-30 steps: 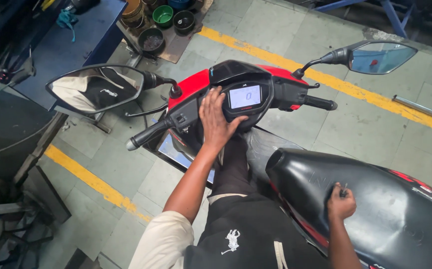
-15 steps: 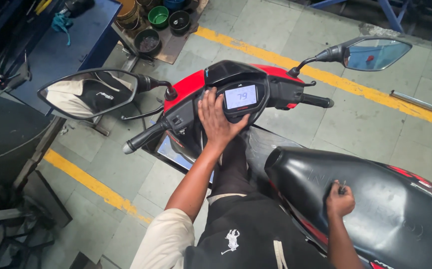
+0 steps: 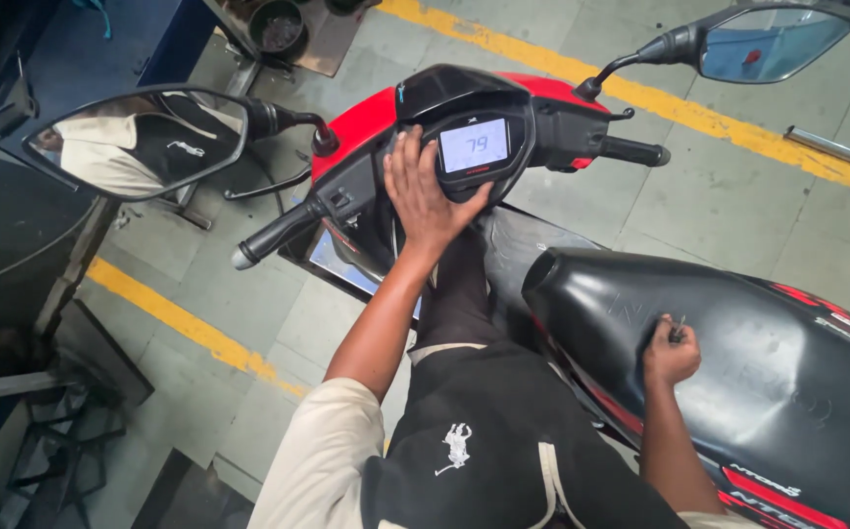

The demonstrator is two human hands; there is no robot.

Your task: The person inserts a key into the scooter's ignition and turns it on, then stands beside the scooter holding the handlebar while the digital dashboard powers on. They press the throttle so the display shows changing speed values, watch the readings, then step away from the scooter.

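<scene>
- Head view, looking down on a red and black scooter (image 3: pixel 366 127) standing on a grey tiled floor (image 3: pixel 738 186) with yellow lines (image 3: pixel 180 323).
- Left hand (image 3: pixel 425 196) lies flat and open, fingers spread, on the handlebar cover just left of the lit display (image 3: pixel 474 145); palm touching the black panel, thumb tip at the lower edge of the display housing. Grasping nothing.
- Right hand (image 3: pixel 670 358) is clenched into a fist, pressed on the black seat (image 3: pixel 738 333); a small dark thing (image 3: pixel 678 329), maybe a key, sticks up from the fist. Can't tell exactly what it is.
- Display sits centre of the handlebar, between the two grips, glowing pale with digits.
- Left grip (image 3: pixel 273 235) points toward lower left, well apart from the left hand; right grip (image 3: pixel 631 152) points right, untouched.
- Left mirror (image 3: pixel 141 142) shows a reflection of a pale sleeve and a dark vest; right mirror (image 3: pixel 773 41) at top right reflects blue.
- The person's dark-trousered leg (image 3: pixel 459 294) stands on the footboard between handlebar and seat.
- Dark round bowls (image 3: pixel 278 27) on a stand at top, beyond the scooter.
- Dark metal frame (image 3: pixel 43 392) at lower left.
</scene>
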